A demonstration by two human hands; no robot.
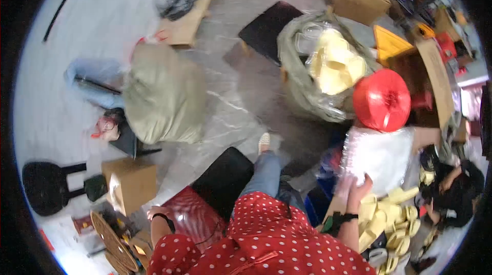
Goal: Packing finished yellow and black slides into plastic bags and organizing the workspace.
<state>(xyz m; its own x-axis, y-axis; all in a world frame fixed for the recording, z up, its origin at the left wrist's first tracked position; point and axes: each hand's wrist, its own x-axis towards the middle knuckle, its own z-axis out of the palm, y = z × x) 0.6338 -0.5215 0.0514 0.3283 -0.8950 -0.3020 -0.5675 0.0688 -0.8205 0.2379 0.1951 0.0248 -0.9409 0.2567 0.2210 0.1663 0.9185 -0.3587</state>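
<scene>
While the right hand (359,191) lies at the near edge of a pale stack of clear plastic bags (379,157), its fingers overlap that edge with the thumb set apart; blur hides whether they grip or only touch it. The support beneath the stack is largely covered. At the stack's far edge sits a red roll (382,102), shiny and round. Beyond it, an open sack (297,90) on the floor (225,116) holds pale yellow footwear (335,65) that shows above its rim. A heap of yellow slippers (392,218) lies off the stack's near edge, beside the right forearm. The left hand (156,212) is well apart, near a glossy red surface (189,211) and a cardboard box (136,183); its fingers are too blurred to tell how wide they stand. Toward the floor's left side rests a bulging olive sack (164,93). A co-worker in dark clothing (464,193) appears at far right.
</scene>
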